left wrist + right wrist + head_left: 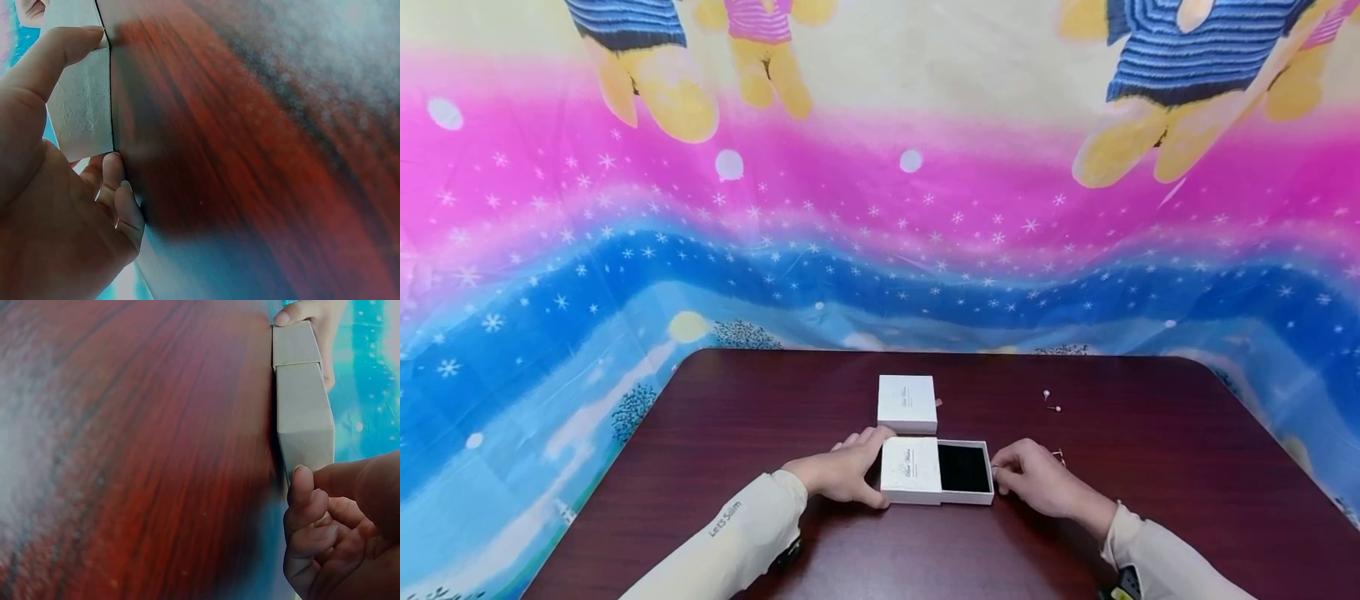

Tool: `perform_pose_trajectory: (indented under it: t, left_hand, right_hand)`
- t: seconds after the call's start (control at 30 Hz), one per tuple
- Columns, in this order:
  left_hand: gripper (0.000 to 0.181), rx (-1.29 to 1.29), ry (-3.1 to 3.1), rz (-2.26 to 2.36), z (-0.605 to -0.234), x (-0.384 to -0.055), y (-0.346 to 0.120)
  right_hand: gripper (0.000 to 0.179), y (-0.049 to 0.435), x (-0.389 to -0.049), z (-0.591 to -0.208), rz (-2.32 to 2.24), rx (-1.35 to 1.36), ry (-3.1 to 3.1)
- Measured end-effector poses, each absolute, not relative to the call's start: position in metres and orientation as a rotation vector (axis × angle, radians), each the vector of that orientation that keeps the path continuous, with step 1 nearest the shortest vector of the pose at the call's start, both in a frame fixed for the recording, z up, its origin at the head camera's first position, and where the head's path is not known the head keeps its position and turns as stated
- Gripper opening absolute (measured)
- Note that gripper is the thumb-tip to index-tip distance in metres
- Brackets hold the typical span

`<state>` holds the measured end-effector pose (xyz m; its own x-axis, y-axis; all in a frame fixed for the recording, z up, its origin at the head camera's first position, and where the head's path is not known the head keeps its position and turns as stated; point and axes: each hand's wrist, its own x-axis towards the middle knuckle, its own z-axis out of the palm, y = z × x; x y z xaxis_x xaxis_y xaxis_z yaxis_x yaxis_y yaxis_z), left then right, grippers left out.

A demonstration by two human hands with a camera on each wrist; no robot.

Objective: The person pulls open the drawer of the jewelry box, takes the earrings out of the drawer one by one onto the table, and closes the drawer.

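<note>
A white slide-out jewelry box [911, 467] lies on the table, with its drawer [967, 497] pulled out to the right. Black padding [964, 468] lines the drawer, and nothing lies on it. My left hand [844, 468] holds the outer sleeve at its left end, thumb at the near corner and fingers toward the far side. At the drawer's right end, my right hand [1037, 477] pinches with thumb and forefinger, the other fingers curled. The fingertips hide what they pinch there. The right wrist view shows the drawer's plain end wall [306, 450] beside that thumb.
Behind it sits a second white box [907, 400], closed, a small tab [938, 402] at its right side. Two small stud earrings [1047, 393] lie at the back right. A small gold-coloured piece [1059, 456] shows behind my right hand. A printed cloth [880, 250] hangs beyond the table.
</note>
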<state>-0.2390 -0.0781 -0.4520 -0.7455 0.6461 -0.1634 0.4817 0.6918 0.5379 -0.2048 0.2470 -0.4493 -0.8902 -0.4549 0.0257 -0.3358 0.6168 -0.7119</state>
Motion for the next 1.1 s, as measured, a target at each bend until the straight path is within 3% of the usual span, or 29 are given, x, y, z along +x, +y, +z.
perform_pose_trajectory:
  t: [1.1]
  left_hand:
    - [0.083,0.887,2.572,0.672,-0.45,-0.238,-0.078]
  right_hand:
    - [0.016,0.236,-0.205,-0.45,-1.217,-0.642,2.629]
